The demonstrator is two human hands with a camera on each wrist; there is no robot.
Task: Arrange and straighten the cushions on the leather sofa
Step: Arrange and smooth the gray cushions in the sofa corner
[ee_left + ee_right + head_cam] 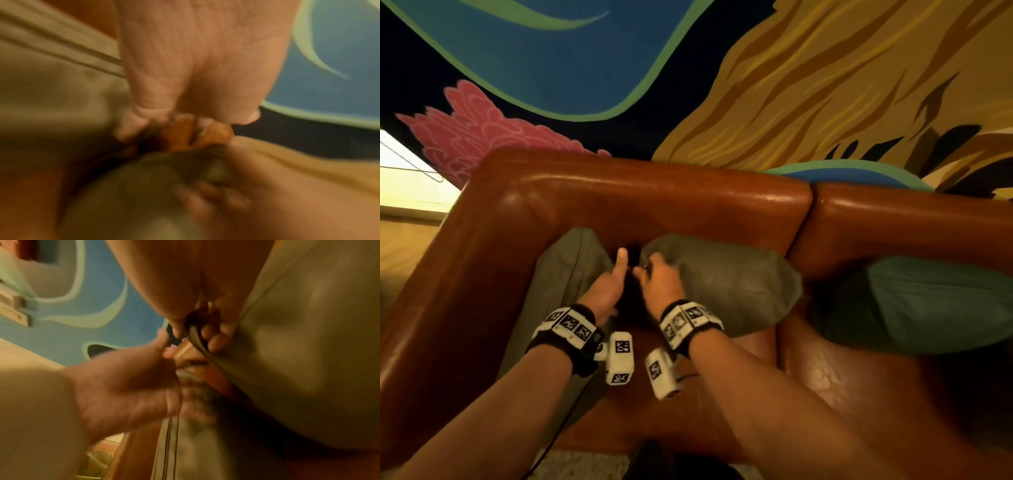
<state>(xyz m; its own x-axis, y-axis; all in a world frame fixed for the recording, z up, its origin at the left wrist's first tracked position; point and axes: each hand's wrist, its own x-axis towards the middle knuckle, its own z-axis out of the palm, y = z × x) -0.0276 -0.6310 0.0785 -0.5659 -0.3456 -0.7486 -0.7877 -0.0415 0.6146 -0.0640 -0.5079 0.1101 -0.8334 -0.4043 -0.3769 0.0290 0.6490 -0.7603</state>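
Corner seat of the leather sofa (661, 192), seen from the head view. Two olive cushions are propped at the corner: one against the side arm (571, 270), one against the backrest (722, 284); a teal cushion (941, 301) lies well apart on the next seat. The right hand (659, 279) is curled at the upper corner of the backrest cushion, and in the right wrist view its fingertips (216, 340) are seen pinching the seam edge of the fabric. The left hand (613, 277) lies beside the arm-side cushion, thumb raised; whether its remaining fingers hold cloth cannot be told, the left wrist view being blurred. Step judged in hand: squaring the two olive cushions where their corners meet. It would best be done with the corner drawn up and outward by the seam, not the loose cover, so the filling is carried along; the neighbouring cushion should be steadied so it is not dragged askew. A painted mural (825, 85) fills the wall behind.
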